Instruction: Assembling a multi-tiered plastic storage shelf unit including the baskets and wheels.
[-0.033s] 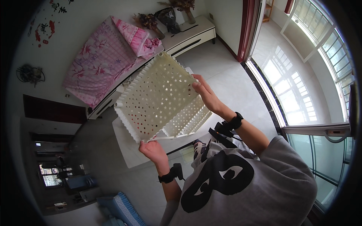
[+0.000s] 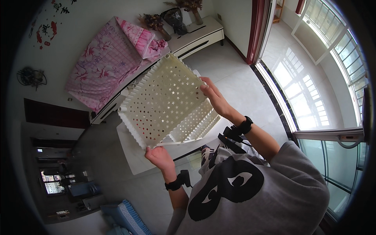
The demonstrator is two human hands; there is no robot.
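Observation:
A cream plastic basket [image 2: 168,100] with star-shaped holes and a scalloped rim is held up, tilted, in front of me. My left hand [image 2: 160,158] is closed on its near left corner, the fingers partly hidden by the rim. Along the right side, my right hand [image 2: 214,97] grips the basket with the thumb on top, and the other fingers are mostly out of sight beneath. Behind the basket lies a white tabletop [image 2: 135,162], largely covered by it from this view.
A pink floral cloth [image 2: 105,64] drapes over something on the long white cabinet [image 2: 201,37] against the wall. Dried flowers in vases [image 2: 154,23] and a black bag [image 2: 175,20] stand on the cabinet. At right is a glass sliding door [image 2: 333,156]; a blue frilled cover [image 2: 125,217] sits lower left.

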